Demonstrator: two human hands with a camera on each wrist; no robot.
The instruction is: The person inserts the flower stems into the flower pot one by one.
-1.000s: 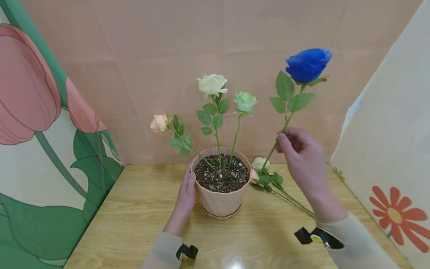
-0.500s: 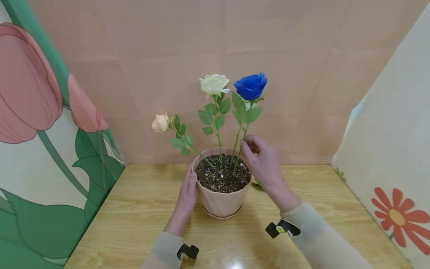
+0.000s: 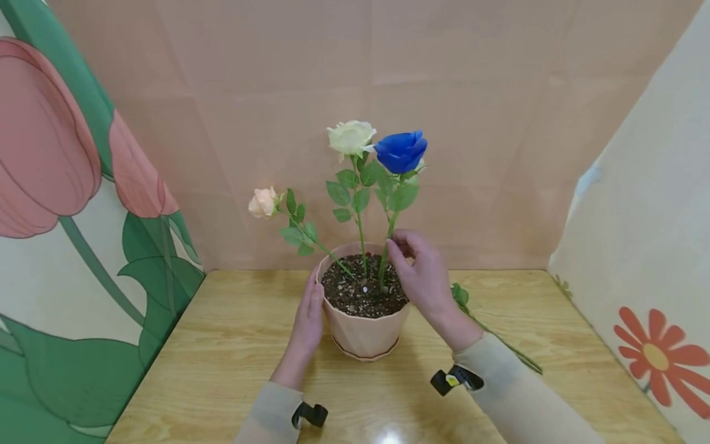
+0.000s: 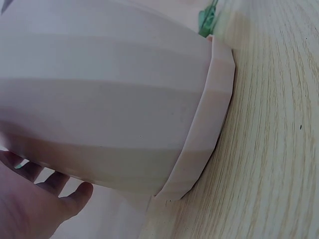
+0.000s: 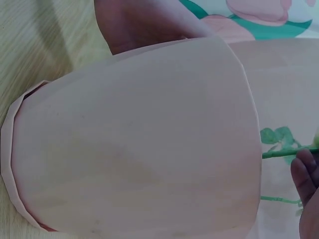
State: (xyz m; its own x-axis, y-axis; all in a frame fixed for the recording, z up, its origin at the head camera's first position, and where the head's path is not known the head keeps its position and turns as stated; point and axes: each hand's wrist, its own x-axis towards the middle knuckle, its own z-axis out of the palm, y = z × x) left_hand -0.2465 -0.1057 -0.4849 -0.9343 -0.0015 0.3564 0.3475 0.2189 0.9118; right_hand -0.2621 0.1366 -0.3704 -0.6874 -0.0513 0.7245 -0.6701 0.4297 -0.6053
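My right hand (image 3: 424, 271) pinches the green stem of a blue rose (image 3: 401, 152) between thumb and fingers, above the right part of a pink flowerpot (image 3: 363, 333). The stem's lower end reaches dark soil (image 3: 355, 299). Against the pot's left side rests my left hand (image 3: 307, 314), its fingers extended along the wall; in the left wrist view its fingers (image 4: 75, 199) lie beside the pot. A white rose (image 3: 351, 138) stands in the middle of the soil, while a peach rose (image 3: 263, 202) leans left. Behind the blue bloom, a pale green rose (image 3: 420, 165) is mostly hidden.
More cut stems (image 3: 510, 346) with leaves (image 3: 460, 294) lie on the wooden table (image 3: 233, 345) right of the pot, partly behind my right arm. The pot stands in a matching saucer (image 3: 366, 356). A pink backdrop (image 3: 277, 80) and flower-printed side panels surround the table.
My right hand has brought the blue rose from the right, over to the pot and down, so its stem meets the soil. The left hand has stayed on the pot.
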